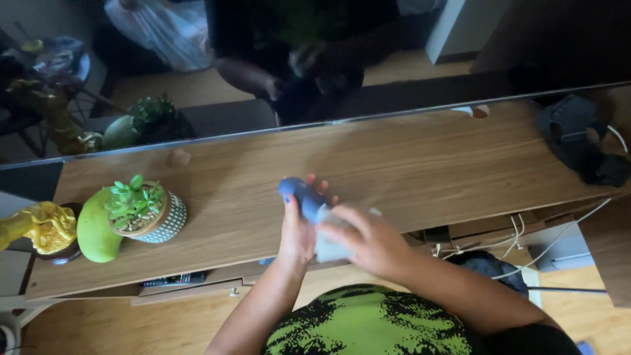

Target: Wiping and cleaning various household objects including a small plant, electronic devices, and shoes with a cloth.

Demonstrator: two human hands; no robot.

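Blue object (pixel 301 194) gripped in left hand (pixel 297 233); right hand (pixel 360 238) presses pale cloth (pixel 328 248) on it.

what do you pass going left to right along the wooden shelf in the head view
yellow figurine → green gourd-shaped ornament → potted succulent → left hand holding a blue object → right hand with a pale cloth → dark strapped item

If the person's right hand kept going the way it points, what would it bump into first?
The right hand points left, pressing a pale cloth against the rounded blue object held in the left hand. It would meet that blue object first, probably at once.
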